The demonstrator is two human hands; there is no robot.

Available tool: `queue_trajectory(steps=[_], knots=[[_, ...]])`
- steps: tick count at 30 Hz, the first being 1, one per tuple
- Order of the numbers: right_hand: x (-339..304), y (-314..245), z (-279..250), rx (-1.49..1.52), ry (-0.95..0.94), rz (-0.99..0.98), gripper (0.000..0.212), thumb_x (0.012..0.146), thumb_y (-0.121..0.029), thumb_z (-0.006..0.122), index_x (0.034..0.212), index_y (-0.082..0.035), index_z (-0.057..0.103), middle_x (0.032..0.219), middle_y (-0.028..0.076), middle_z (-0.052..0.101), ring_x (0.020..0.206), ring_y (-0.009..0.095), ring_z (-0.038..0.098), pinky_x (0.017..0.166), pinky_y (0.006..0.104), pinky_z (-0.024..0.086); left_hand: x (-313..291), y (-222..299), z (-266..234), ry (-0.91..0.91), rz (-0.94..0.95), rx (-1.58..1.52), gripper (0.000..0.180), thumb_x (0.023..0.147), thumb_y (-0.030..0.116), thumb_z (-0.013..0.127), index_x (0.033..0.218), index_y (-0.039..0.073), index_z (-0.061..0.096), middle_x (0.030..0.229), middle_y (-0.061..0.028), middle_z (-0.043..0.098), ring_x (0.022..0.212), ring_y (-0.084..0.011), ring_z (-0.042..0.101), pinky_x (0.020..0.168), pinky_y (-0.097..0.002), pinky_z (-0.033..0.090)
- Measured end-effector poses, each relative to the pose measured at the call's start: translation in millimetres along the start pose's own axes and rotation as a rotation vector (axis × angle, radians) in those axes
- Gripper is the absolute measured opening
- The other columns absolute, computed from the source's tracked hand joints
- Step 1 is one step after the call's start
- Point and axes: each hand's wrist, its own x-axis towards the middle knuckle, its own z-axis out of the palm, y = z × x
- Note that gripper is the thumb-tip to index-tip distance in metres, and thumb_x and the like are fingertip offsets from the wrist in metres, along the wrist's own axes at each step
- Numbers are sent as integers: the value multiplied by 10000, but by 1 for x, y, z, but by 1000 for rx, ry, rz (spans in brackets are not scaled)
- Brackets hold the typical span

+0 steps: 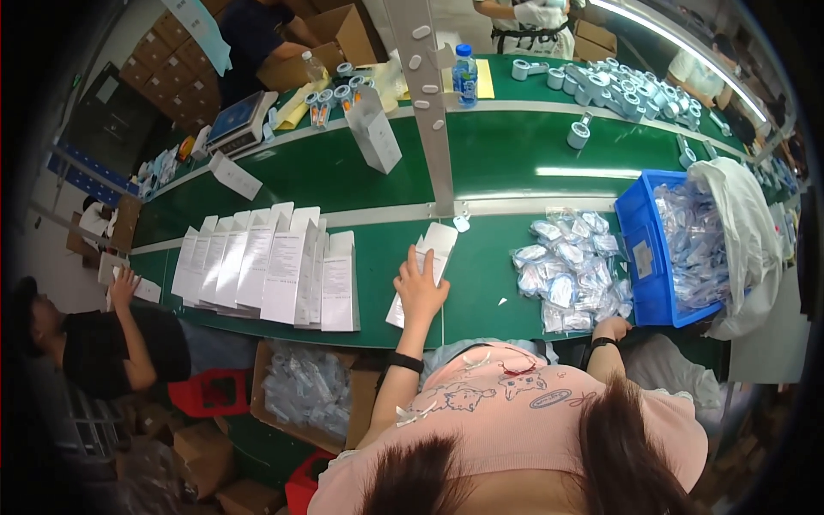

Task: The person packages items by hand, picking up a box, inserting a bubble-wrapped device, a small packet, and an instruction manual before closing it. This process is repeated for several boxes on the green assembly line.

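My left hand (419,290) is over a narrow white carton (439,249) lying at a slant on the green table. Its fingers and thumb spread across the carton's width and grip it. The carton's far end flap stands out past my fingertips. At the table's front edge, my right hand (612,329) is beside the near right end of a pile of clear-bagged packets (573,270). Its fingers are curled and partly hidden, so I cannot see whether they hold a packet. Several white cartons (287,270) stand upright in a row on my left.
Right of the pile, a blue bin (642,249) holds more bagged packets, with white plastic (738,223) over its edge. A metal post (427,112) rises beyond my left hand. Farther off, a conveyor belt carries a carton (375,137) and a light-blue handled part (579,131). Co-workers sit and stand around.
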Motion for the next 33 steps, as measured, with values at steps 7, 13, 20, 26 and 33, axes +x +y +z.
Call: queue_trajectory(steps=[7,13,20,26,33], knots=[[-14,-19,-20,-7,-14,84,525,919,-289,239,898,99,591,897,286,600,861,438,587,779,466,482,8,2,5,25,6,3,583,642,253,597,1198,136,469,1326,-133,320,1086,-310,400,823,-445,351],[2,-9,-3,-23,-21,88,578,931,-303,195,897,124,584,922,288,593,921,458,551,841,486,435,7,6,4,42,50,-10,570,651,248,589,1196,123,473,1322,-148,321,1070,-316,403,819,-447,348],[-13,-16,-16,53,-48,203,595,929,-320,200,860,111,604,930,292,589,925,454,551,849,473,434,8,1,6,48,40,10,576,650,236,590,1201,129,462,1323,-135,328,1092,-309,402,827,-444,350],[8,-7,0,38,-59,161,617,911,-379,227,888,106,607,941,275,596,917,442,563,862,448,436,8,6,4,33,15,10,587,644,238,597,1204,132,460,1323,-132,327,1104,-309,397,832,-445,350],[8,-8,37,73,-46,297,533,906,-364,282,929,48,619,994,265,587,930,389,582,837,456,451,9,2,3,29,7,-2,606,633,251,607,1209,137,458,1323,-128,327,1107,-306,396,835,-441,352]])
